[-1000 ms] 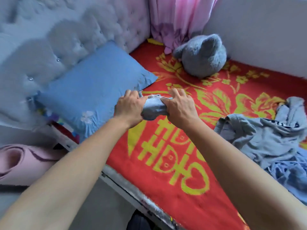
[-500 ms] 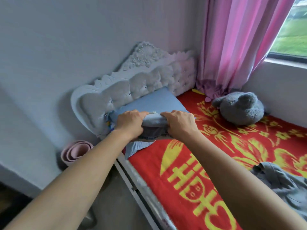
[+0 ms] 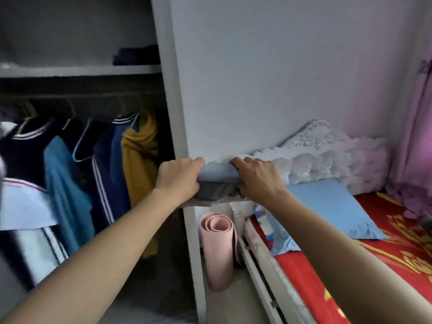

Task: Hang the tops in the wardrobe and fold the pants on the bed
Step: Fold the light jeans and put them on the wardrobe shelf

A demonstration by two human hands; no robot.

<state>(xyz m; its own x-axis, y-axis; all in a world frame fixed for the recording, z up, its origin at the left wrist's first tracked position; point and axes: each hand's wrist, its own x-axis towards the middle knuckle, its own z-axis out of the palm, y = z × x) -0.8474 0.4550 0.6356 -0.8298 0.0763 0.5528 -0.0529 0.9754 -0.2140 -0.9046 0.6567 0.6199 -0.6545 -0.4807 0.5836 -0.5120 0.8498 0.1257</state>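
A folded grey garment point(image 3: 218, 180) is held up in front of me, in line with the wardrobe's white side panel point(image 3: 180, 101). My left hand point(image 3: 178, 177) grips its left end and my right hand point(image 3: 258, 178) grips its right end. To the left, the open wardrobe point(image 3: 79, 71) shows several tops on hangers, among them a mustard one point(image 3: 140, 157), a navy striped one point(image 3: 109, 169) and a blue one point(image 3: 63, 181). At the right lies the bed with its red and yellow cover point(image 3: 383, 253).
A rolled pink mat point(image 3: 218, 249) stands on the floor between wardrobe and bed frame. A blue pillow point(image 3: 327, 206) leans by the white tufted headboard point(image 3: 322, 160). A pink curtain point(image 3: 416, 141) hangs at far right. A dark folded item point(image 3: 135, 56) sits on the wardrobe's upper shelf.
The folded garment has been lifted off the bed, and my view has swung left from the bed to the open wardrobe. Both hands keep their grip on it.
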